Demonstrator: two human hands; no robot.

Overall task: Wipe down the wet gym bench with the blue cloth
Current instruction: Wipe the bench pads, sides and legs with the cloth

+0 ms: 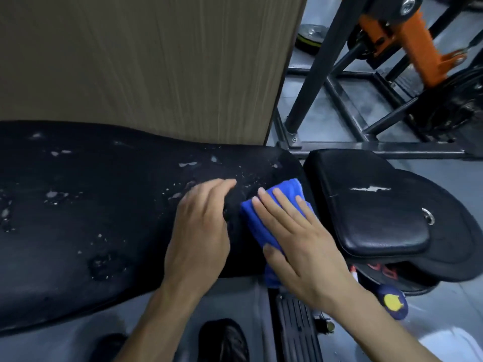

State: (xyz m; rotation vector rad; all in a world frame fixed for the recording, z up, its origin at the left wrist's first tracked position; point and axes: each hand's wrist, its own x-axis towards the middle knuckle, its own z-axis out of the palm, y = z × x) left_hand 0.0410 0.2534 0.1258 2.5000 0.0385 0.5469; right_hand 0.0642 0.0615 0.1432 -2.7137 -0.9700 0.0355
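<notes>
The right hand [292, 239] presses flat, fingers straight, on the blue cloth [264, 218] at the right end of the wet black worktop [91, 210]. The left hand [201, 226] rests released just left, droplets scattered farther left.

The right hand [295, 241] presses flat on the blue cloth [264, 220] on the wet black bench [91, 205]. Just beside it, the left hand [201, 231] rests on the bench, fingers bent a little.
</notes>
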